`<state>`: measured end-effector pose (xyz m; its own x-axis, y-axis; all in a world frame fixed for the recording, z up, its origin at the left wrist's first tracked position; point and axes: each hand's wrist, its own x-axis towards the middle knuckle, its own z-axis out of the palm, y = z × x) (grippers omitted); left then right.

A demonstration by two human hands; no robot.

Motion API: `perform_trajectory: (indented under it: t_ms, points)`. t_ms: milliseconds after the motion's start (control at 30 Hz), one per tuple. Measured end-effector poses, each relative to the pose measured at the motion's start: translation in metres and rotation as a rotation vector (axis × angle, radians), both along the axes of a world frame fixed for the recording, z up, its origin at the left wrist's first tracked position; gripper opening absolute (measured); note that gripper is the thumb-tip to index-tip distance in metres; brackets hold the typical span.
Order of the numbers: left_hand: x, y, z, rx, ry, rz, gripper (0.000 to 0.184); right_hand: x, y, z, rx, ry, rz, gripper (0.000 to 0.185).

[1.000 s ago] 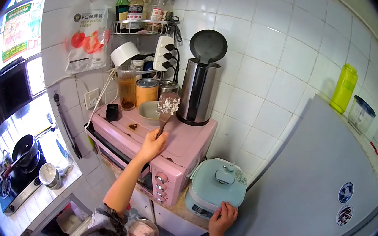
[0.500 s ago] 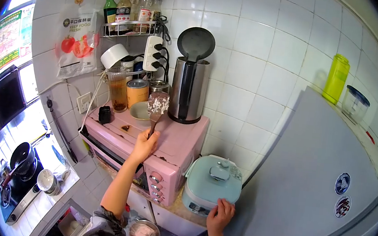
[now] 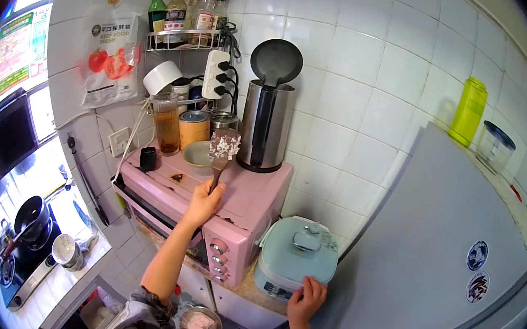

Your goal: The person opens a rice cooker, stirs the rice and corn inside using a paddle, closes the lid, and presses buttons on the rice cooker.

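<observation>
In the head view, the left hand [image 3: 205, 202] is gripping a spatula [image 3: 218, 171] blade-up over the pink oven [image 3: 243, 204], probably keeping its clinging white grains [image 3: 225, 148] from falling. The closed cooker [image 3: 291, 264] is standing right of the oven; the right hand [image 3: 307, 299] is resting, loosely bent, against its front edge, grasping nothing visible, perhaps steadying it.

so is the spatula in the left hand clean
No, white grains cling to the blade of the spatula that the left hand holds up.
</observation>
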<state>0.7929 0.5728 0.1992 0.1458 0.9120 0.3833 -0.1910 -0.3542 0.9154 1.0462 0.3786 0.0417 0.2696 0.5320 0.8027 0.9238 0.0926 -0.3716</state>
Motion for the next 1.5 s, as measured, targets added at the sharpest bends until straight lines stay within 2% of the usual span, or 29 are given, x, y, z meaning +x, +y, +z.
perform_trajectory:
  t_ms: [800, 1067, 1133, 1500]
  points:
    - [-0.002, 0.003, -0.003, -0.012, -0.034, -0.041, 0.027, 0.001, -0.003, 0.001, -0.019, -0.009, -0.054, 0.034]
    - [0.0, -0.001, -0.001, 0.079, 0.099, 0.117, 0.026, 0.0, -0.001, -0.002, -0.003, -0.01, -0.001, 0.032]
    - [0.001, -0.005, 0.002, 0.007, 0.013, 0.026, 0.024, 0.0, 0.0, -0.003, 0.01, -0.019, -0.032, 0.03]
    - [0.0, -0.001, -0.003, 0.042, 0.035, 0.0, 0.024, -0.011, 0.003, -0.003, 0.043, -0.036, -0.082, 0.032]
